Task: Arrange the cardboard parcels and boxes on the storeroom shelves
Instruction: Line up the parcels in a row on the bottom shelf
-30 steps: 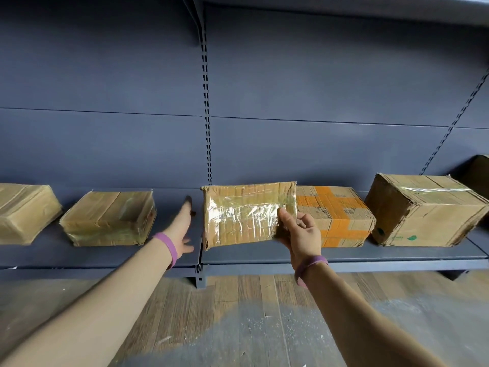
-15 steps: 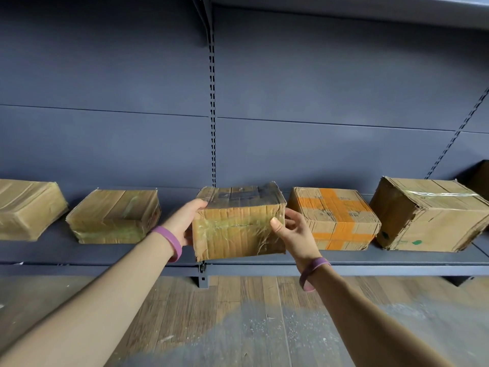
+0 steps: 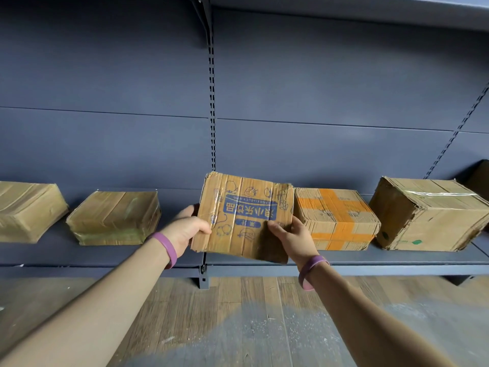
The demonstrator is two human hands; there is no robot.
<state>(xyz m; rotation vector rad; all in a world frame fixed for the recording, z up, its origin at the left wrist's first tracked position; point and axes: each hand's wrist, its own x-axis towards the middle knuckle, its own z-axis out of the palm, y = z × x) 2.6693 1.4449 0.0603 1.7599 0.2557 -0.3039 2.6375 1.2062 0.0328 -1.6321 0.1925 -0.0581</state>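
Note:
I hold a flat cardboard parcel with blue print [image 3: 244, 213] between both hands, tilted so its printed face looks at me, just above the front of the dark grey shelf [image 3: 344, 258]. My left hand [image 3: 186, 230] grips its left edge, thumb on the front. My right hand [image 3: 289, 235] grips its lower right corner. On the shelf to the right sit a box with orange tape [image 3: 336, 219] and a bigger worn brown box [image 3: 428, 214]. Left of the parcel lie a tape-wrapped parcel [image 3: 113, 217] and another wrapped parcel [image 3: 26, 210] at the frame edge.
A slotted upright [image 3: 211, 102] runs up the grey back panel behind the parcel. Another shelf [image 3: 344, 6] hangs overhead. A dark box corner [image 3: 479, 176] shows at far right. Wooden floor [image 3: 238, 327] lies below the shelf. Bare shelf shows between the left wrapped parcel and the held one.
My left hand came off the shelf and took the parcel's left edge. Both hands have turned the parcel over, from its taped side to its blue-printed face.

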